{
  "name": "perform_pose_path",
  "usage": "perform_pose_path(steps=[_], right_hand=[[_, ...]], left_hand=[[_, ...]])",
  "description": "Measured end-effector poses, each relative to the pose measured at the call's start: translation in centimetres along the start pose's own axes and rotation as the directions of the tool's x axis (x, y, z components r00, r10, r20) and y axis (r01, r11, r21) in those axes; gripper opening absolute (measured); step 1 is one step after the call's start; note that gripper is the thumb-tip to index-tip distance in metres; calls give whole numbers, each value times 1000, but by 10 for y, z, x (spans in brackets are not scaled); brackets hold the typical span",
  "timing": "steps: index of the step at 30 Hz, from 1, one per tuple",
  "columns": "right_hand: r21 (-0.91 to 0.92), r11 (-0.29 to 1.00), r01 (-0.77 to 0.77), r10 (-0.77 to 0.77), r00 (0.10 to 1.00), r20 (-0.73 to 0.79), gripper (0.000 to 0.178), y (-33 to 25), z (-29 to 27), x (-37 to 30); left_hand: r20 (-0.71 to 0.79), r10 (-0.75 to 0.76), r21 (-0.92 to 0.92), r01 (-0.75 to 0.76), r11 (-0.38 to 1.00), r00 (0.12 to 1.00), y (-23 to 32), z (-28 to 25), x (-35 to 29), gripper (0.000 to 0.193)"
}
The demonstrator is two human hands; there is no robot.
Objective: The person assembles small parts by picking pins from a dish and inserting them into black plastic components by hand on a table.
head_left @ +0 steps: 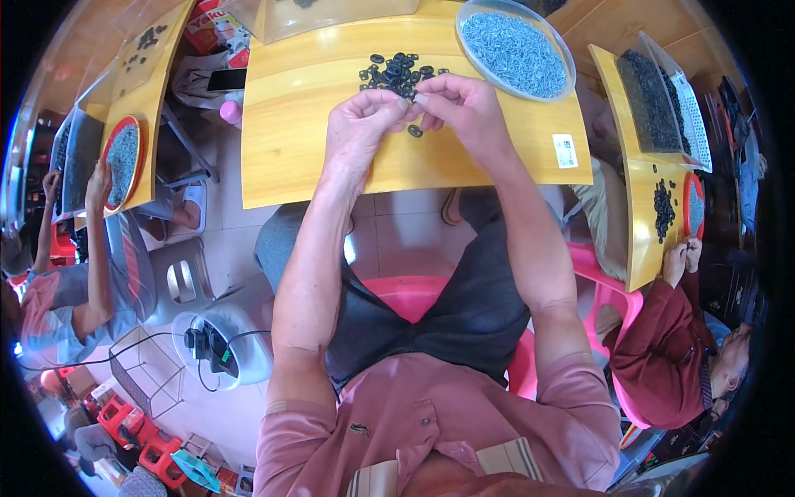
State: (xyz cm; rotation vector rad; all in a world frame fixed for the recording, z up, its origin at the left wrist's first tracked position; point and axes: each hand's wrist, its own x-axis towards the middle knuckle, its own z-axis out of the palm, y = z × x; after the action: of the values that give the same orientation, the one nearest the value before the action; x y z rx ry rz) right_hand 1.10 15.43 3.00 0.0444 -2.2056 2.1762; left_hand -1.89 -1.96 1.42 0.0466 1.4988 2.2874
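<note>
Over the yellow wooden table, my left hand (358, 124) and my right hand (465, 108) meet with thumbs and fingers pinched close together. What they hold between the fingertips is too small and covered to make out. Just beyond my fingertips lies a loose pile of small black oval pieces (396, 73). A single black oval piece (415, 131) shows below my right fingertips, apart from the pile. At the far right of the table stands a round clear tub (571, 79) filled with small silver screw-like pieces (513, 50).
A white label (565, 151) is stuck on the table's (298, 141) right part. A clear bin (331, 25) stands at the far edge. People work at side tables left and right, with red-rimmed bowls (141, 157) and dark parts bins (654, 99). A grey stool (257, 348) bears plugs and cables.
</note>
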Motion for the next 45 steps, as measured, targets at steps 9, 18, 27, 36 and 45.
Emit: perform_pose_path(steps=[9, 18, 27, 36, 45], right_hand=[[-13, 1000, -3, 3, 1000, 5, 17, -1, 1, 0], [-34, 999, -30, 30, 1000, 1, 19, -1, 0, -1], [8, 1000, -23, 23, 1000, -15, 17, 1, 2, -2], [7, 999, -45, 45, 998, -54, 16, -6, 6, -3], [11, 999, -48, 49, 996, -69, 13, -5, 6, -2]], left_hand=[[11, 11, 38, -11, 999, 1000, -1, -2, 1, 13], [8, -1, 24, 1, 1000, 1000, -2, -1, 0, 15], [50, 13, -67, -9, 998, 999, -5, -2, 1, 16], [-1, 15, -128, -15, 992, 1000, -5, 3, -1, 14], [9, 10, -76, -9, 997, 1000, -4, 1, -1, 15]])
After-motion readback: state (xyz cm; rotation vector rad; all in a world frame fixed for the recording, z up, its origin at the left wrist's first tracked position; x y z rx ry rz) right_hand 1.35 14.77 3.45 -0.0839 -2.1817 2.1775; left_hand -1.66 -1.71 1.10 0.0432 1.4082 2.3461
